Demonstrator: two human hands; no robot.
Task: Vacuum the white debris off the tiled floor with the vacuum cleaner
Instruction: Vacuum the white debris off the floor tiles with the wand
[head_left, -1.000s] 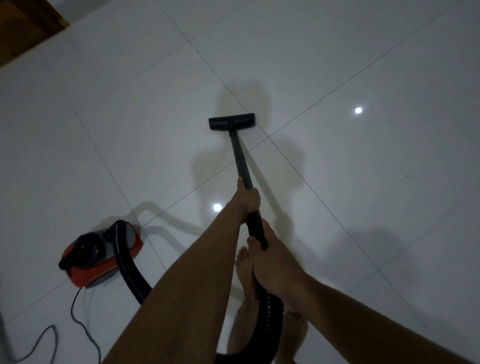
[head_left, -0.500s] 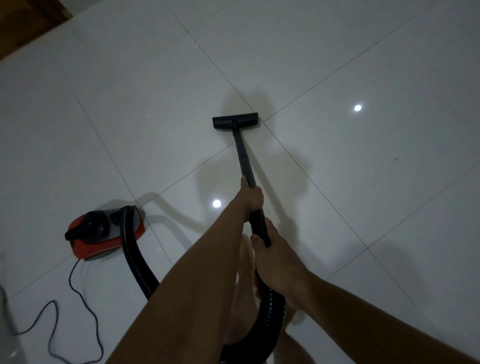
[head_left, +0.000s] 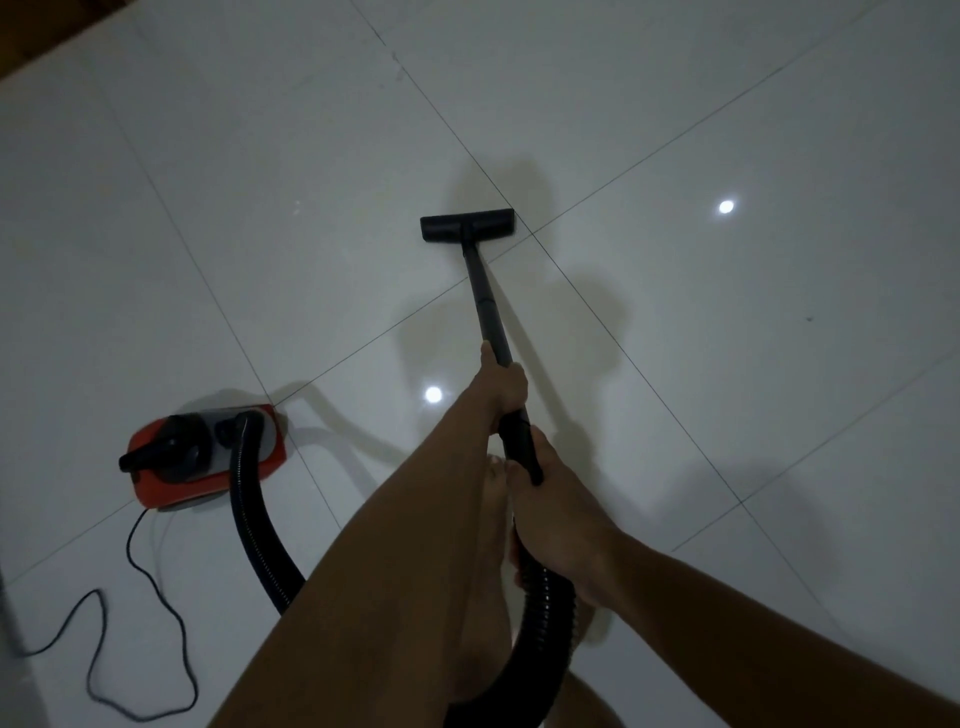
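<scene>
Hose (head_left: 242, 519) middle stretch behind the left forearm (head_left: 389, 545).

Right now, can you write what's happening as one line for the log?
left grip: holds wand | right grip: holds wand's hose end | nozzle: on floor, by tile joint | canister: left, hose attached

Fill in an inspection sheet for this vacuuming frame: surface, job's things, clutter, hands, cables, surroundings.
Surface: glossy white tiled floor; two lamp reflections.
Job's things: nozzle flat on the floor by a grout crossing; wand rises to the hands; hose runs to the red vacuum cleaner at left; white debris not discernible.
Clutter: one tiny dark speck at right.
Hands: left hand grips the wand; right hand grips it lower, by the hose end.
Cables: power cord lies in loose loops at lower left.
Surroundings: brown wood at top left; bare foot beneath the arms.
</scene>
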